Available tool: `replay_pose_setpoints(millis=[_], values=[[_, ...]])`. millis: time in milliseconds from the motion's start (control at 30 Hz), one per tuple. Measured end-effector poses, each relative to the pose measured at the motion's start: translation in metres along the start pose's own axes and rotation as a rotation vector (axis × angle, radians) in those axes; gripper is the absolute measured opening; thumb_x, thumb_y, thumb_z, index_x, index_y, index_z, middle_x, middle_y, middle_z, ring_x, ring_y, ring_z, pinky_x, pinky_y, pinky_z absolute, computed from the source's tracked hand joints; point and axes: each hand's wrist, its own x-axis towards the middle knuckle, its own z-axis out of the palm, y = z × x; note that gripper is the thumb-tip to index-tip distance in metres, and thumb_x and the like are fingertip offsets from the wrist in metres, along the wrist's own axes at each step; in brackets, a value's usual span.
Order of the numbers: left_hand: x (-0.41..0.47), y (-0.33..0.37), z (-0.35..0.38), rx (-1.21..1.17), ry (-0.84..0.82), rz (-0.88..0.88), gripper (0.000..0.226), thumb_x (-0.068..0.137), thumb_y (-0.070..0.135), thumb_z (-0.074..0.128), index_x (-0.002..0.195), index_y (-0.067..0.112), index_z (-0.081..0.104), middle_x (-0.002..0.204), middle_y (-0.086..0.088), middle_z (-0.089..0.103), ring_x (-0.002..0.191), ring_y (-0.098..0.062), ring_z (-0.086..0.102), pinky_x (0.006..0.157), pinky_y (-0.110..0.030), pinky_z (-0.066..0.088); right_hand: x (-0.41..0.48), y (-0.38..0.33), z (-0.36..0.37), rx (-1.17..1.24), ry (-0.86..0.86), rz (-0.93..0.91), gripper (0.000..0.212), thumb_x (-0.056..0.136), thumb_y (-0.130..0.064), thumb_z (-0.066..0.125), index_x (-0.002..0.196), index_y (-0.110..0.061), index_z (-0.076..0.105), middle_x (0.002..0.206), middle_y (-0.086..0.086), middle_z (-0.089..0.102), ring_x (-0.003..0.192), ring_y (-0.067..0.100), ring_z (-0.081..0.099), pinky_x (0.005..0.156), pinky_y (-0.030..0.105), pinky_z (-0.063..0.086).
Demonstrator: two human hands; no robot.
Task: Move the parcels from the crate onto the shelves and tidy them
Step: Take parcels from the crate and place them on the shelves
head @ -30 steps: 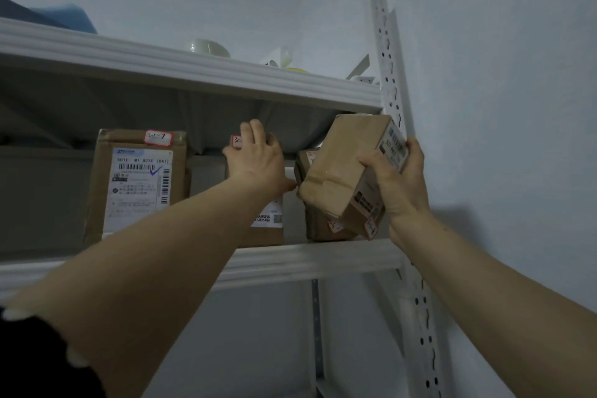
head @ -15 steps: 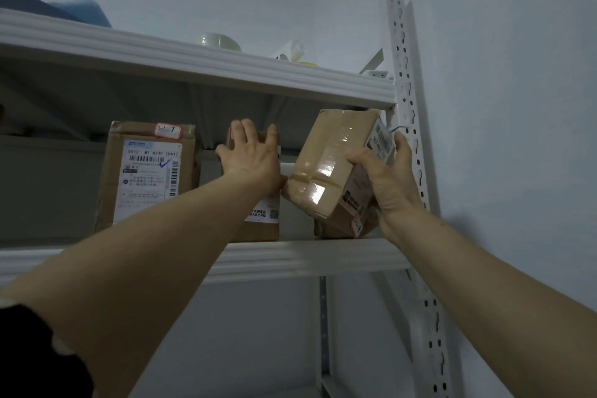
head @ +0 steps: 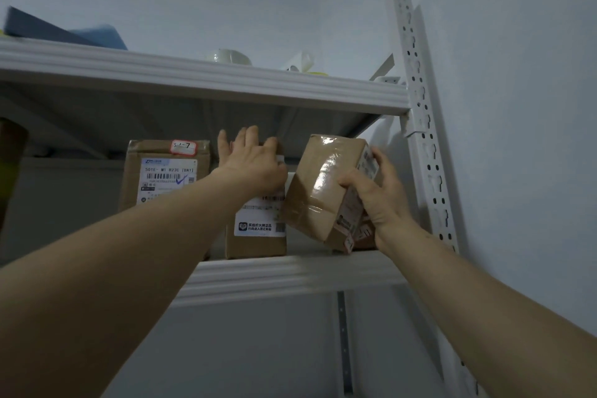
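Observation:
My right hand (head: pixel 376 195) grips a taped brown parcel (head: pixel 323 186), tilted, with its lower corner down on the white shelf (head: pixel 290 271) near the right post. Another small parcel sits mostly hidden behind it. My left hand (head: pixel 255 161) rests with straight fingers on the top front of a middle brown parcel (head: pixel 258 236) that stands upright on the same shelf. Further left stands a larger parcel (head: pixel 164 171) with a white label and a red-edged sticker.
The upper shelf (head: pixel 206 74) carries a tape roll (head: pixel 231 56), a white object and blue items at the left. A perforated white upright (head: pixel 420 126) bounds the right end beside the wall. A dark object (head: pixel 9 168) shows at the left edge.
My right hand has lowered the tilted parcel onto the shelf, further in and beside the middle parcel. My left hand stays on the middle parcel, fingers more spread.

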Motion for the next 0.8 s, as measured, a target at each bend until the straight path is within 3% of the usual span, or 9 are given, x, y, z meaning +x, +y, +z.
replay_pose_setpoints(millis=[67, 133, 267, 433, 567, 700, 800], values=[[0.001, 0.0, -0.001, -0.013, -0.001, 0.02, 0.05, 0.097, 0.038, 0.032, 0.143, 0.02, 0.03, 0.148, -0.014, 0.029, 0.142, -0.031, 0.018, 0.116, -0.052, -0.009, 0.004, 0.0, 0.002, -0.016, 0.006, 0.011, 0.051, 0.072, -0.026, 0.072, 0.114, -0.042, 0.049, 0.114, 0.001, 0.056, 0.102, 0.024, 0.057, 0.086, 0.046, 0.054], [0.002, 0.0, -0.001, 0.004, 0.005, 0.032, 0.048, 0.097, 0.039, 0.031, 0.141, 0.019, 0.033, 0.143, -0.015, 0.036, 0.138, -0.032, 0.026, 0.118, -0.05, -0.005, 0.01, 0.0, 0.002, -0.05, 0.014, 0.037, 0.061, 0.065, -0.034, 0.073, 0.12, -0.042, 0.048, 0.117, 0.002, 0.055, 0.103, 0.023, 0.056, 0.087, 0.047, 0.054], [0.001, -0.001, 0.0, 0.001, 0.023, 0.049, 0.047, 0.098, 0.04, 0.032, 0.14, 0.019, 0.034, 0.141, -0.016, 0.037, 0.137, -0.033, 0.027, 0.118, -0.049, -0.004, 0.019, 0.003, 0.0, -0.278, 0.067, 0.016, 0.083, 0.056, -0.042, 0.074, 0.13, -0.049, 0.038, 0.126, 0.002, 0.046, 0.114, 0.025, 0.047, 0.093, 0.047, 0.05], [0.001, -0.003, 0.001, -0.025, 0.047, 0.044, 0.046, 0.098, 0.041, 0.029, 0.139, 0.021, 0.037, 0.141, -0.016, 0.038, 0.137, -0.033, 0.028, 0.118, -0.05, -0.004, 0.021, 0.002, 0.009, -0.403, 0.048, -0.081, 0.082, 0.063, -0.043, 0.075, 0.135, -0.047, 0.035, 0.119, -0.007, 0.044, 0.122, 0.026, 0.042, 0.099, 0.048, 0.044], [0.003, 0.002, -0.001, -0.096, 0.099, 0.006, 0.05, 0.097, 0.041, 0.024, 0.135, 0.018, 0.046, 0.14, -0.015, 0.041, 0.135, -0.031, 0.031, 0.117, -0.05, -0.005, 0.019, 0.002, 0.024, -0.555, 0.044, -0.104, 0.098, 0.061, -0.052, 0.079, 0.143, -0.041, 0.025, 0.133, 0.006, 0.04, 0.124, 0.029, 0.039, 0.104, 0.047, 0.04], [-0.002, 0.014, -0.013, -0.303, 0.21, 0.222, 0.068, 0.08, 0.038, 0.02, 0.141, 0.018, 0.044, 0.144, -0.009, 0.044, 0.135, -0.023, 0.034, 0.116, -0.037, 0.012, 0.016, 0.006, 0.031, -0.604, 0.036, -0.057, 0.103, 0.063, -0.061, 0.076, 0.145, -0.031, 0.021, 0.137, 0.011, 0.031, 0.127, 0.031, 0.035, 0.105, 0.049, 0.038], [-0.009, 0.026, -0.019, -0.29, 0.097, 0.399, 0.06, 0.089, 0.037, 0.026, 0.146, 0.021, 0.035, 0.143, -0.007, 0.047, 0.133, -0.021, 0.038, 0.11, -0.032, 0.023, 0.017, 0.011, 0.026, -0.471, 0.06, -0.076, 0.077, 0.063, -0.071, 0.051, 0.126, -0.028, 0.043, 0.13, 0.011, 0.044, 0.121, 0.031, 0.045, 0.097, 0.054, 0.044]])
